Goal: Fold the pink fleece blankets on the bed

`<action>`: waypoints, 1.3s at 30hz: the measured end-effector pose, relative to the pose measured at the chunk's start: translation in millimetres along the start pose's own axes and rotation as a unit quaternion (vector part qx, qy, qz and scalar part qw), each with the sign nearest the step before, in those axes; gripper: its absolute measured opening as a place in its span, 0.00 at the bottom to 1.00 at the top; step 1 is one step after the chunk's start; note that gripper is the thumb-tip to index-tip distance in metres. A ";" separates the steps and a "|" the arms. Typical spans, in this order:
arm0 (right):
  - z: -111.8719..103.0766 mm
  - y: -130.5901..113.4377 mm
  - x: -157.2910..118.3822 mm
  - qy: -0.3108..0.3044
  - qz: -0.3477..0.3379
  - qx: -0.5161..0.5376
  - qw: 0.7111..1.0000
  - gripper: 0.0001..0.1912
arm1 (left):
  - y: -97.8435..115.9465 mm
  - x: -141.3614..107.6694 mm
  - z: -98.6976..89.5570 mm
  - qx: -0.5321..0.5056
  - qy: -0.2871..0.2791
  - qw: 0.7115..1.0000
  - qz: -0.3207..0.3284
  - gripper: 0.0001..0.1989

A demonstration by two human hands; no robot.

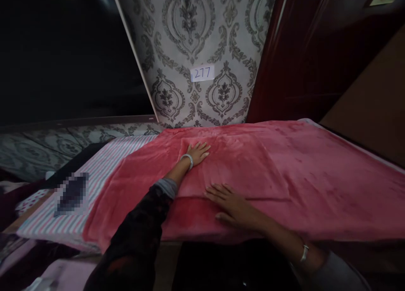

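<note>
A folded pink plush cloth (249,168) lies flat on a larger pink blanket (332,177) spread over the surface. My left hand (198,152), with a bracelet at the wrist, rests palm down near the folded cloth's upper left corner, fingers spread. Lower and to the right, my right hand (232,206) lies flat across the folded cloth's near edge, its fingertips on the cloth and its thumb apart. Neither hand holds anything.
Striped fabric (107,168) shows at the left, with a blurred dark item (72,194) on it. Behind stand a patterned wall with a paper label (202,73) reading 277, a large black screen (63,55) and a dark red panel (294,55).
</note>
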State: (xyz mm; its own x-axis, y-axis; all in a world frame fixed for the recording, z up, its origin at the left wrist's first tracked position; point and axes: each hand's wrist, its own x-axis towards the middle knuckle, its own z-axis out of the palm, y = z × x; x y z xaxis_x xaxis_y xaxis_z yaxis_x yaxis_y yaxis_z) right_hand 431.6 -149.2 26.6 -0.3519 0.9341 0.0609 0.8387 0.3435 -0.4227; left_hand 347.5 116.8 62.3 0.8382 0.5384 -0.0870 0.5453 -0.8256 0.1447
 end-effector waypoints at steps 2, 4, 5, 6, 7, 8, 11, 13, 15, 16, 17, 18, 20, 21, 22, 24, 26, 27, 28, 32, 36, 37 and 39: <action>-8.7 -6.2 4.9 0.000 -0.011 0.015 1.000 0.33 | -5.2 -1.3 -8.4 -0.014 -0.003 1.000 0.003 0.28; -18.2 -9.4 21.1 0.005 -0.030 0.011 0.999 0.31 | -15.4 -3.9 -17.4 -0.020 0.006 1.000 -0.001 0.28; -22.6 -9.6 33.2 0.006 -0.039 0.003 0.999 0.30 | -22.1 -5.7 -21.0 -0.018 0.013 1.000 -0.007 0.28; -26.3 -8.9 47.2 0.007 -0.046 -0.009 0.999 0.30 | -29.2 -7.8 -23.5 -0.015 0.018 1.000 -0.016 0.28; -29.1 -7.5 62.2 0.008 -0.048 -0.021 0.999 0.31 | -36.6 -9.8 -24.6 -0.013 0.023 0.999 -0.025 0.28; -30.7 -5.5 77.2 0.010 -0.047 -0.033 0.998 0.31 | -43.7 -11.7 -24.0 -0.012 0.025 0.999 -0.033 0.28; -26.4 1.3 111.2 0.015 -0.046 -0.067 0.997 0.31 | -60.6 -14.6 -11.8 -0.013 0.028 0.999 -0.040 0.28; -17.3 4.2 118.9 0.015 -0.057 -0.089 0.994 0.32 | -67.4 -13.5 1.6 -0.017 0.035 0.999 -0.027 0.28; -7.4 4.4 115.5 0.014 -0.071 -0.096 0.993 0.32 | -71.9 -10.9 14.3 -0.020 0.047 0.999 -0.010 0.28; -3.4 3.4 111.3 0.013 -0.076 -0.093 0.993 0.32 | -73.7 -9.4 19.2 -0.021 0.054 0.998 -0.004 0.28; -0.3 1.9 106.4 0.009 -0.080 -0.085 0.993 0.32 | -75.2 -7.9 22.9 -0.022 0.059 0.998 0.001 0.28; 2.1 0.1 101.3 0.005 -0.084 -0.075 0.994 0.31 | -76.6 -6.6 25.3 -0.022 0.062 0.998 0.003 0.28; 5.3 -4.3 92.1 -0.004 -0.085 -0.051 0.995 0.32 | -78.5 -4.7 26.9 -0.021 0.065 0.998 0.008 0.27; 6.9 -6.7 88.1 -0.006 -0.081 -0.039 0.996 0.32 | -78.9 -4.2 26.4 -0.019 0.065 0.998 0.010 0.27; 8.7 -9.4 84.3 -0.005 -0.076 -0.027 0.997 0.33 | -78.9 -4.0 25.2 -0.016 0.064 0.998 0.010 0.27; 13.6 -15.5 76.6 0.003 -0.069 -0.008 0.998 0.33 | -78.0 -4.6 21.0 -0.008 0.060 0.998 0.003 0.27; 18.7 -22.3 67.7 0.013 -0.071 0.006 0.997 0.33 | -75.9 -6.3 13.9 0.001 0.052 0.999 -0.014 0.27; 20.4 -25.4 62.6 0.016 -0.076 0.014 0.997 0.32 | -74.2 -7.4 9.0 0.006 0.047 0.999 -0.023 0.27; 20.9 -27.8 57.0 0.016 -0.084 0.027 0.996 0.32 | -71.6 -8.6 3.4 0.012 0.043 0.998 -0.032 0.27; 5.2 -19.6 32.3 0.054 -0.101 0.065 0.991 0.31 | -46.9 -9.4 -20.9 0.040 0.052 0.997 -0.037 0.24; -32.0 27.8 10.6 0.164 -0.006 -0.031 0.986 0.25 | 6.3 7.5 -32.1 0.048 0.066 0.996 0.019 0.24; -40.8 42.8 6.2 0.179 0.023 -0.059 0.982 0.25 | 22.0 14.9 -31.9 0.047 0.059 0.996 0.041 0.25; -53.6 70.6 -1.7 0.182 0.062 -0.104 0.976 0.25 | 52.3 31.3 -28.6 0.042 0.042 0.995 0.082 0.26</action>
State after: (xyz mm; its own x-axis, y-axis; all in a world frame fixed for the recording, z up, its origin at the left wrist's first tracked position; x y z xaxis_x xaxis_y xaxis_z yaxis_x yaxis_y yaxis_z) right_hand 513.6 -121.3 45.1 -0.1027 0.9293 0.3547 0.9450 0.2024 -0.2568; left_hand 402.2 95.3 95.3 0.9142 0.4050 0.0135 0.4032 -0.9126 0.0673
